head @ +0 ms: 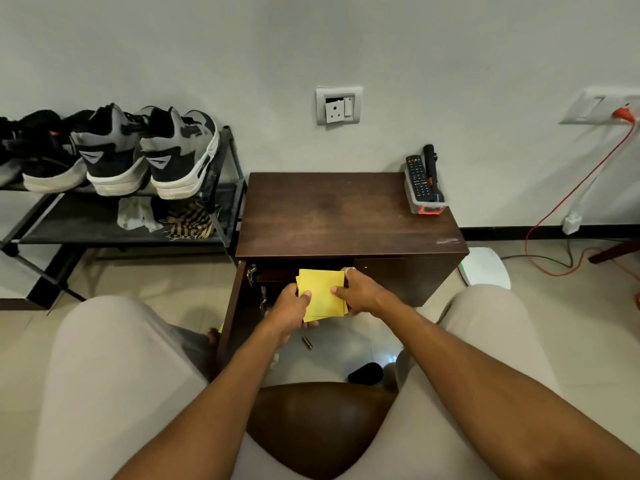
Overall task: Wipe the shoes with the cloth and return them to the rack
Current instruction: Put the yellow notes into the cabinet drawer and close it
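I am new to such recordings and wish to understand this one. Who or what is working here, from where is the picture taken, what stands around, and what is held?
There is no machine here: a person works with two bare hands. The one picture comes from a camera worn on the head that looks forward and down, so you see the person's own arms and knees. The left hand and the right hand together hold a folded yellow cloth in front of a dark wooden cabinet, whose door stands open. At the cabinet top's back right corner, a clear box holds a remote control. To the left stands a shoe rack with grey and black sneakers on its upper shelf, not yet touched.
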Action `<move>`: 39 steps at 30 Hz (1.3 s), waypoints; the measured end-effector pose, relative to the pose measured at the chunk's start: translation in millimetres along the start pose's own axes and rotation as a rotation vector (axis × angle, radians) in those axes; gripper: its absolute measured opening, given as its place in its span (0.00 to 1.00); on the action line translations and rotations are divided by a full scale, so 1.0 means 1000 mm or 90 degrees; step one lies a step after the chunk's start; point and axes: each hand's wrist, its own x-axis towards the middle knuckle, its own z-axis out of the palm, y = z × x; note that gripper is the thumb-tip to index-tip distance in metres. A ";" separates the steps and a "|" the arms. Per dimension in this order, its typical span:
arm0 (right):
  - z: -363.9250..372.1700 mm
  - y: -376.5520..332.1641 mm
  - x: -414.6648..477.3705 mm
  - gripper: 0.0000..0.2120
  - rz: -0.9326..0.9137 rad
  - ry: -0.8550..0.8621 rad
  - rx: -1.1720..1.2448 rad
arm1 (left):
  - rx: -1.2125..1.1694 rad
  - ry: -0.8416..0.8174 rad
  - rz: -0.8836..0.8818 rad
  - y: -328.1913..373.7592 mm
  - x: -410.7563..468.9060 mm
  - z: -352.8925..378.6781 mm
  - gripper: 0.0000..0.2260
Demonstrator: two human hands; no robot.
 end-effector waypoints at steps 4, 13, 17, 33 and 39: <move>0.000 -0.003 0.002 0.21 -0.009 -0.035 -0.027 | 0.020 0.019 -0.004 -0.003 0.002 0.001 0.12; 0.007 -0.005 0.009 0.18 -0.016 -0.019 0.074 | 0.038 0.061 0.002 -0.008 0.013 -0.005 0.14; 0.011 -0.005 0.013 0.16 -0.021 0.027 0.120 | 0.045 0.066 -0.008 -0.010 0.016 -0.007 0.15; 0.020 0.007 0.046 0.09 0.056 0.067 0.231 | -0.269 0.033 -0.155 -0.034 0.027 -0.029 0.12; 0.030 0.009 0.076 0.09 0.099 0.084 0.291 | -0.300 0.118 -0.170 -0.050 0.057 -0.022 0.08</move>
